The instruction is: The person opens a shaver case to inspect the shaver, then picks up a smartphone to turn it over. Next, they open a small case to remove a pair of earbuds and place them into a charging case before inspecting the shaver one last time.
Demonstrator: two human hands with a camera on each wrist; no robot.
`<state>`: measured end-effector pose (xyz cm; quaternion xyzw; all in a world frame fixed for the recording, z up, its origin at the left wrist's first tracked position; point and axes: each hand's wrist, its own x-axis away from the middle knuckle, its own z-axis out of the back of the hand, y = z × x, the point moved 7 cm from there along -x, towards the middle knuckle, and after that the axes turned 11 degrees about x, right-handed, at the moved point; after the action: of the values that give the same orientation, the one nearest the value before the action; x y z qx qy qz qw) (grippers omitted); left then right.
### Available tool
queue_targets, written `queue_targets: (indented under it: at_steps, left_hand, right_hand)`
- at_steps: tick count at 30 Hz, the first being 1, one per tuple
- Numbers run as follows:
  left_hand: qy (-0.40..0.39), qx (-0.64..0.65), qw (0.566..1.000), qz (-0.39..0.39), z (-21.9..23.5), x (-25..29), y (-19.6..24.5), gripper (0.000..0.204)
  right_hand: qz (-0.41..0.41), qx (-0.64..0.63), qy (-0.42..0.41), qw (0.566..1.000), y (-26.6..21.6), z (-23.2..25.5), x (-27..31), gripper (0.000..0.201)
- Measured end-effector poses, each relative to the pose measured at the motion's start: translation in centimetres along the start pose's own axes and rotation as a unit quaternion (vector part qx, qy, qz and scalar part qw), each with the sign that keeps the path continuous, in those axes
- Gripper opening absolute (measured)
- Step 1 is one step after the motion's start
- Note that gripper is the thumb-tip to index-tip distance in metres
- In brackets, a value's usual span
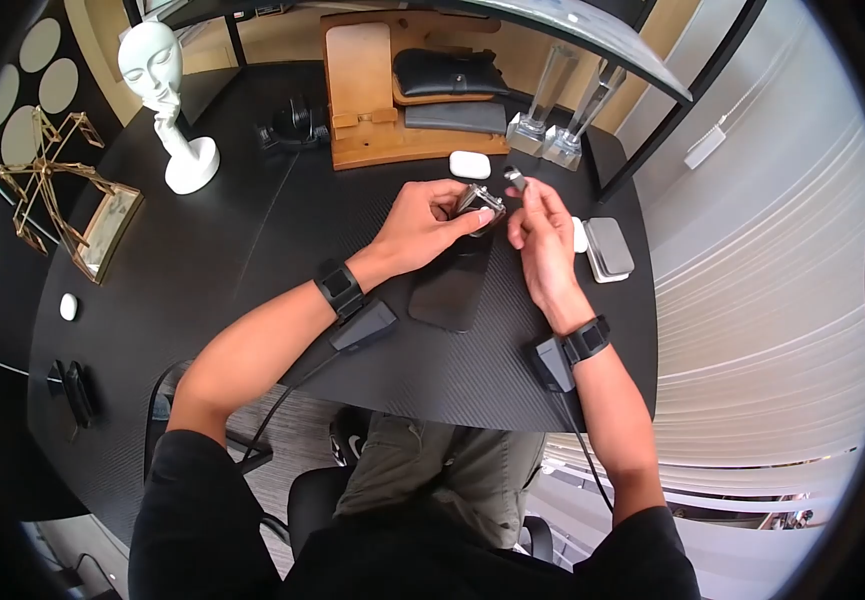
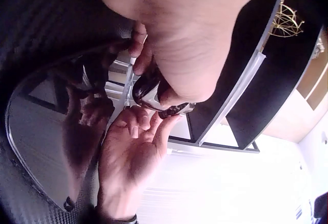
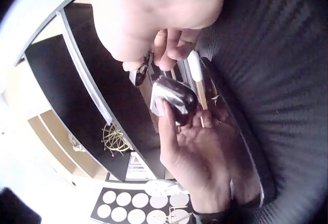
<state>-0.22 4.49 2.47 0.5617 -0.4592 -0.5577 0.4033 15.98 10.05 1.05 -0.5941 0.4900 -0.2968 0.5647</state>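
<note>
My left hand (image 1: 420, 226) grips a small glossy dark case with a chrome top (image 1: 482, 205), its thumb laid over the front. In the right wrist view the case (image 3: 177, 97) shows a rounded dark body and a bright metal face. To the right, my right hand (image 1: 544, 232) pinches a small shiny metal piece (image 1: 515, 178) between thumb and fingertips, a short gap from the case. The same piece (image 3: 139, 75) looks dark and glossy in the right wrist view; its exact kind I cannot tell. Below both hands a black phone (image 1: 447, 295) lies flat, mirroring them.
A white earbud case (image 1: 469, 165) lies behind the hands, before a wooden stand (image 1: 360, 100). Right of the right hand sits a grey-and-white box (image 1: 608, 248). Clear trophies (image 1: 560, 135) stand at the back, a white face sculpture (image 1: 190, 165) at the left.
</note>
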Motion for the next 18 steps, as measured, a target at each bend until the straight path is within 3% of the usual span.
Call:
queue_targets:
  at_steps: [3, 6, 18]
  left_hand:
    - [0.012, 0.029, 0.999, -0.007, 0.1, 0.1, -0.2, 0.028]
    - [0.006, 0.037, 0.999, -0.005, 0.2, -0.2, -0.3, 0.026]
    - [-0.004, 0.010, 1.000, -0.013, -0.3, -0.3, -0.6, 0.030]
  right_hand:
    - [-0.024, -0.051, 0.045, 0.997, 0.2, 1.4, -0.4, 0.027]
    - [-0.031, -0.048, 0.039, 0.998, 0.3, 1.3, -0.4, 0.028]
    - [-0.013, 0.002, -0.041, 0.999, 0.5, -0.1, -0.1, 0.030]
